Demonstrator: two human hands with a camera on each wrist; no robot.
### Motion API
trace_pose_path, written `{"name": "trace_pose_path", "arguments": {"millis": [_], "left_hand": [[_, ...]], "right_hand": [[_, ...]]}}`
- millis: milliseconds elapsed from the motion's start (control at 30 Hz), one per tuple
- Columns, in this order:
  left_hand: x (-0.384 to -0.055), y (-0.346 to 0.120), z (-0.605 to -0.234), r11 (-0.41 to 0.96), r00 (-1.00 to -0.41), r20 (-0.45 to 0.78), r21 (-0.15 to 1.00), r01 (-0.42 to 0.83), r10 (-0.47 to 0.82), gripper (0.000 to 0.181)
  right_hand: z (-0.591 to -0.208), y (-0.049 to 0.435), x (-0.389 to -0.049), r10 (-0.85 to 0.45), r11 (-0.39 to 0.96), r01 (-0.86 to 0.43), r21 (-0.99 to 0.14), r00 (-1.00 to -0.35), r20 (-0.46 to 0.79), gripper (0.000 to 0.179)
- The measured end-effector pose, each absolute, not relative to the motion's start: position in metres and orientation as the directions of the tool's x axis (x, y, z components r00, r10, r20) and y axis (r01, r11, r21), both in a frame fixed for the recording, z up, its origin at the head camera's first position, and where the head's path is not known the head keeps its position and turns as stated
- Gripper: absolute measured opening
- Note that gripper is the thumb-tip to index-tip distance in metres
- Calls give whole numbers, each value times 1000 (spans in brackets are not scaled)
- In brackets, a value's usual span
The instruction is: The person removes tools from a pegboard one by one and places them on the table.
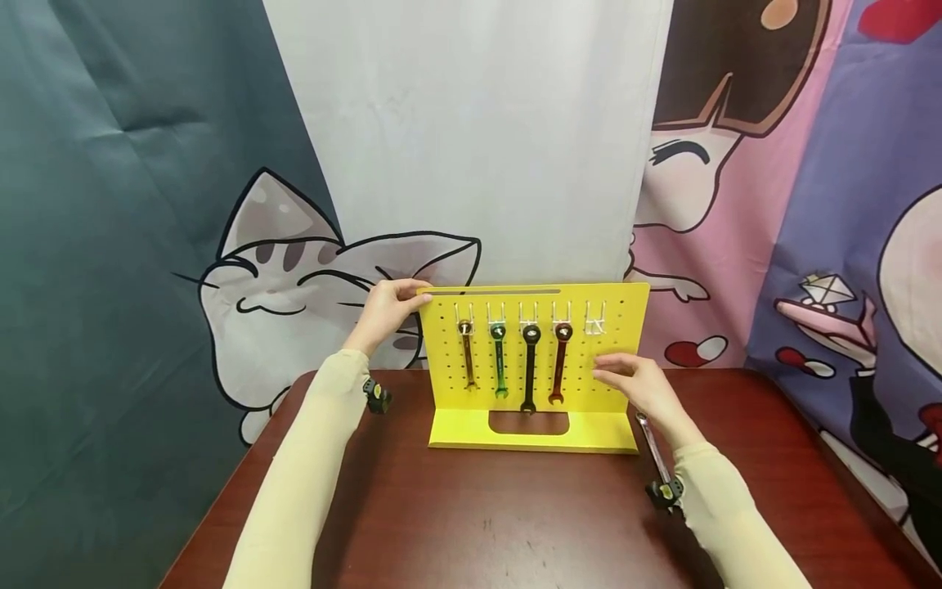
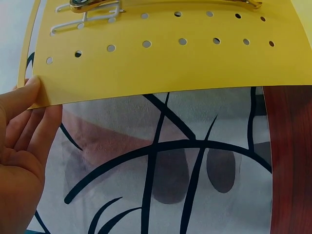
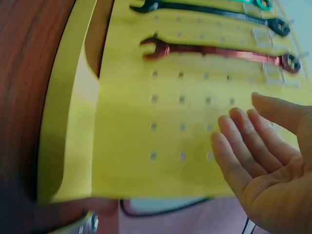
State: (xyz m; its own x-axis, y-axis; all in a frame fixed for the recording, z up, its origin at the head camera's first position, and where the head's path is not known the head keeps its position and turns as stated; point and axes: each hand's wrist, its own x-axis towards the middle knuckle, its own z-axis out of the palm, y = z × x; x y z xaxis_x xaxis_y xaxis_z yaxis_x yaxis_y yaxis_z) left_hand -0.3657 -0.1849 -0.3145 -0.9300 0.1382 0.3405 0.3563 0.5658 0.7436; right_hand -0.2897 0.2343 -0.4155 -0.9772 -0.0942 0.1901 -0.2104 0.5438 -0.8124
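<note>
A yellow pegboard [image 1: 611, 384] stands on the table, with several wrenches hanging from its white hooks. From left to right hang a gold wrench [image 1: 468, 356], a green wrench [image 1: 500, 360], a black wrench [image 1: 530, 368] and a red wrench [image 1: 561, 364]. The rightmost hook [image 1: 595, 319] bears nothing. My left hand [image 1: 388, 309] pinches the board's upper left corner between thumb and fingers, plain in the left wrist view. In front of the board's right part, my right hand [image 1: 642, 386] holds nothing, fingers loosely bent. A silver wrench [image 1: 653, 448] lies right of the board, partly behind the right wrist.
The reddish-brown table [image 1: 471, 507] extends in front of and beside the board. Behind it hangs a printed cloth [image 1: 471, 147] with cartoon figures. A small black camera is strapped on each wrist.
</note>
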Motion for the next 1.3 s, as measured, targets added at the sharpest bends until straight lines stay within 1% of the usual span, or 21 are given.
{"name": "trace_pose_path", "arguments": {"millis": [167,367,433,500,633,767,1033,1300], "left_hand": [[-364,-186,-317,564,-928,345,743,360,139,26],[-364,-185,-315,561,-923,360,741,370,133,25],[-364,-185,-315,559,-925,355,744,366,133,25],[-364,-185,-315,557,-928,349,749,360,131,25],[-363,-185,-317,554,-931,342,754,353,127,25],[-363,-186,-316,557,-929,348,750,357,128,25],[-364,-185,-314,556,-927,355,749,362,125,25],[-364,-185,-315,545,-933,337,762,350,127,27]], "right_hand": [[-414,212,-295,-102,432,-227,-873,-974,203,40],[-419,196,-305,-84,269,-272,-924,-962,259,44],[-422,193,-307,-79,217,-271,-938,-962,260,45],[-425,189,-308,-67,195,-261,-946,-965,252,47],[-429,182,-307,-25,201,-239,-950,-971,239,50],[-430,174,-309,8,208,-237,-949,-970,244,48],[-433,166,-312,23,67,-295,-953,-954,297,40],[-428,166,-306,37,155,-317,-936,-945,326,34]]}}
